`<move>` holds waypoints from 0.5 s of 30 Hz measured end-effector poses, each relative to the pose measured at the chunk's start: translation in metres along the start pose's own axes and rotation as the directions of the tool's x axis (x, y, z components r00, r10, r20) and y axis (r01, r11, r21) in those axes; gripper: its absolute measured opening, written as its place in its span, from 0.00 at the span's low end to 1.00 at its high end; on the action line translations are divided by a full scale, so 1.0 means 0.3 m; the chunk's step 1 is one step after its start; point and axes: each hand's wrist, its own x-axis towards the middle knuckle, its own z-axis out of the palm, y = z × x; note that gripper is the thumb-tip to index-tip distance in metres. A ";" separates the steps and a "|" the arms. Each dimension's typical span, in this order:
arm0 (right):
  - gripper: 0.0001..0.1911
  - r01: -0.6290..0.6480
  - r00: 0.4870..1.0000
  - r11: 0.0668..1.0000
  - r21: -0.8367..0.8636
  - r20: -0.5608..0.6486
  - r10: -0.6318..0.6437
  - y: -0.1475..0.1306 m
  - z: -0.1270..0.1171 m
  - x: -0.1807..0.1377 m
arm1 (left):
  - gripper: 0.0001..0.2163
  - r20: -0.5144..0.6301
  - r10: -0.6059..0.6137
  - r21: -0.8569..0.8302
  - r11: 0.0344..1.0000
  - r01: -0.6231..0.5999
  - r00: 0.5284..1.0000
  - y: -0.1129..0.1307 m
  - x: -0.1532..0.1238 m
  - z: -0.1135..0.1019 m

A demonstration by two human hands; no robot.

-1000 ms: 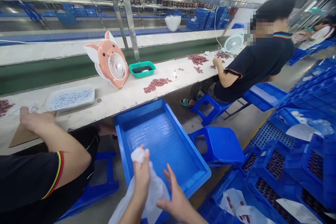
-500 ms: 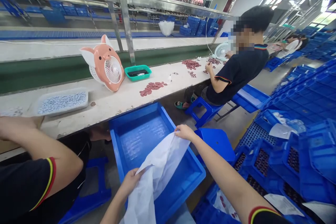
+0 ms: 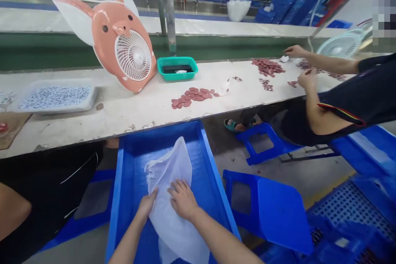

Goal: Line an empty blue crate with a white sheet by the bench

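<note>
A thin, creased white cloth (image 3: 183,159) lies lengthwise inside a large blue plastic tray (image 3: 213,173). My left hand (image 3: 146,207) grips the cloth's left edge, its other fingers partly hidden behind the fabric. My right hand (image 3: 183,201) rests on top of the cloth with the fingers spread out flat. The tray's far end meets the edge of the long white worktable (image 3: 123,121). Part of the bare blue bottom shows around the cloth.
Reddish-brown discs (image 3: 193,97), a green basket (image 3: 177,76), a pig-shaped fan (image 3: 123,41) and a box of small bluish pieces (image 3: 57,97) stand on the worktable. A co-worker's arm (image 3: 318,107) is at right, another person's dark-clothed leg (image 3: 46,189) at left. Blue stools (image 3: 278,206) flank the tray.
The cloth, held up between both hands over the tray before, now lies down in it. My right hand has let go of its corner and moved left onto it. The view has turned and come closer.
</note>
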 end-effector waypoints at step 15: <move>0.15 0.291 0.904 0.955 0.060 0.308 -0.295 0.141 0.006 0.232 | 0.28 -0.042 0.544 0.593 0.688 -0.417 0.838 -0.159 -0.199 0.214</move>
